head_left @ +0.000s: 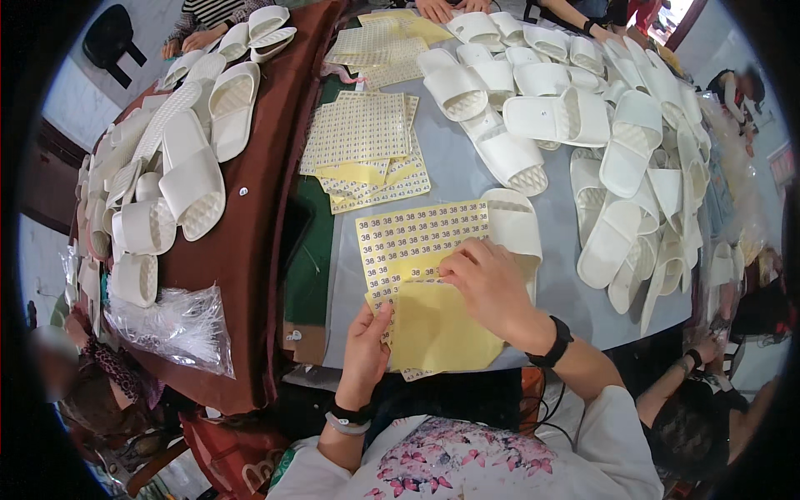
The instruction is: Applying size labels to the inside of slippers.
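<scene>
A yellow-backed sheet of number stickers point(421, 233) lies in front of me, printed with rows of small black figures. My left hand point(367, 343) grips its lower left edge, thumb on top. With closed fingertips, my right hand point(483, 283) pinches at the sheet where its plain yellow backing point(442, 333) shows; whether a single sticker is between the fingers is hidden. Just beyond that hand a white slipper point(511, 218) rests on the grey table, partly covered by the sheet and my hand. Another sticker sheet point(414, 374) peeks out underneath.
Stacks of sticker sheets point(358, 129) lie farther back. White slippers point(612, 208) are heaped at the right, and more point(196, 175) fill the brown table on the left. A clear plastic bag point(179, 329) sits on that table's near end. Other people's hands point(446, 8) show around the tables.
</scene>
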